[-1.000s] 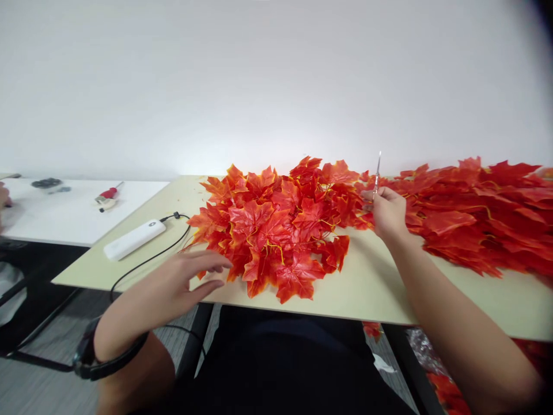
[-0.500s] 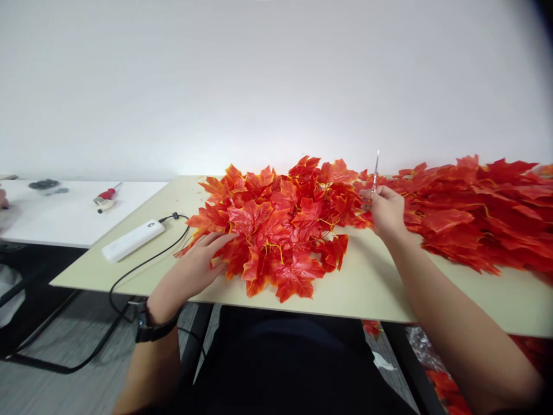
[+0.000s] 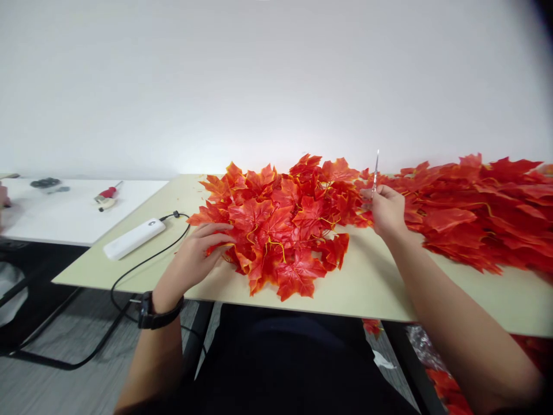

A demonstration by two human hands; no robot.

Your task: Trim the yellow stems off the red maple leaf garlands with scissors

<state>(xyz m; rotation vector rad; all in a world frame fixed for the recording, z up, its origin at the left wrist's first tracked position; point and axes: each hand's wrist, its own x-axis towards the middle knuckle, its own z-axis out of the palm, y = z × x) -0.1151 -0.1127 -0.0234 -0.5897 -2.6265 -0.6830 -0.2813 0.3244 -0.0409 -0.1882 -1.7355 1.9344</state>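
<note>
A bunch of artificial maple leaves [image 3: 276, 222], red with orange-yellow edges and thin yellow stems, lies heaped on the cream table. At its left edge, my left hand [image 3: 196, 256] rests with fingers stretched and a little apart, touching the leaves; a bit of red shows between thumb and fingers. To the right of the bunch, my right hand [image 3: 387, 210] is closed around a thin pointed silver metal tool [image 3: 375, 171] held upright. Its lower part is hidden by the fingers, so its exact kind is unclear.
A longer pile of red leaves [image 3: 488, 213] covers the table's right side. On the left lie a white power bank [image 3: 135, 238] with a black cable [image 3: 149, 260]. Beyond, a white table [image 3: 56, 216] bears a red-handled tool [image 3: 108, 193]; another person's hand [image 3: 4, 197] shows there.
My left hand has lifted slightly, and the leaves at the bunch's lower left have shifted inward, baring some tabletop. My right hand and its tool stay almost still.
</note>
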